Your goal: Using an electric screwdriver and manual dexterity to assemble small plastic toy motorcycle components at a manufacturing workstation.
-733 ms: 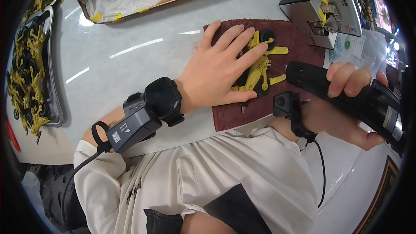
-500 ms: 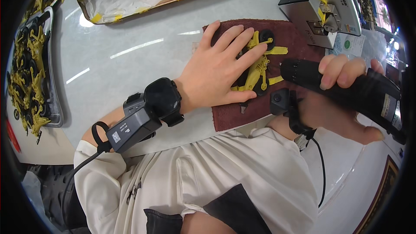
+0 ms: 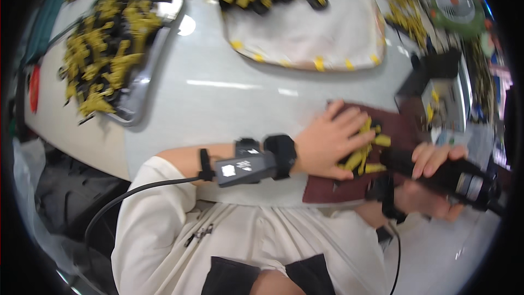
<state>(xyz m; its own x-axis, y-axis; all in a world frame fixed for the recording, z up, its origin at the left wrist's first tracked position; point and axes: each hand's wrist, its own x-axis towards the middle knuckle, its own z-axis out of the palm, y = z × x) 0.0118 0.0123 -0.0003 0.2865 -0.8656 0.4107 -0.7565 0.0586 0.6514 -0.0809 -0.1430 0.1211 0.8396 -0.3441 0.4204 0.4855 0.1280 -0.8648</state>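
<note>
Under my left hand point(image 3: 332, 145), which lies spread and flat, is a small yellow-and-black wheeled toy point(image 3: 357, 159). My palm and fingers hide part of it. The toy rests on a dark red cloth point(image 3: 321, 188). My right hand point(image 3: 430, 158) is wrapped round a black corded electric screwdriver point(image 3: 401, 164), held nearly level. Its front end points left, close to the toy; blur hides whether they touch.
A metal tray point(image 3: 143, 110) heaped with yellow toys point(image 3: 106, 54) stands at left. A paper-lined, tape-edged tray point(image 3: 305, 43) with more toys sits at the back. Right of the cloth is a dark box-shaped device point(image 3: 431, 79); farther back, a green fan point(image 3: 458, 11).
The head view has swung up and left, so the table, trays and hands appear lower and farther right. My hands keep their grips; the screwdriver's front appears nearer the toy.
</note>
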